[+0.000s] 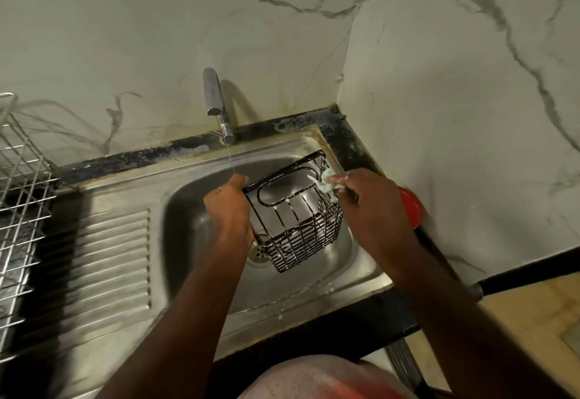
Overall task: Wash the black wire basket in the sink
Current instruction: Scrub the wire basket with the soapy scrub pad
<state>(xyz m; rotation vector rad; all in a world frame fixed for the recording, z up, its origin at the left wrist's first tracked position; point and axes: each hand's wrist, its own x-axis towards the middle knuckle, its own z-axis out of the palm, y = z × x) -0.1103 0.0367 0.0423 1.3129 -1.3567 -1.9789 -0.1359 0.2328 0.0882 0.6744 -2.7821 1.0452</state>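
Both hands (227, 207) (370, 201) hold basket (295, 213) (mid-sink (188, 210))

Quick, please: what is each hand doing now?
Left hand: grips the basket rim.
Right hand: fingers pinch a soapy sponge against the basket.

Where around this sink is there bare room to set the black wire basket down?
The ribbed drainboard, between the sink bowl and the wire dish rack, is bare. The steel rim near the person is bare but narrow. The bowl is crowded: the left hand holds the basket there while the right hand scrubs with a soapy pad.
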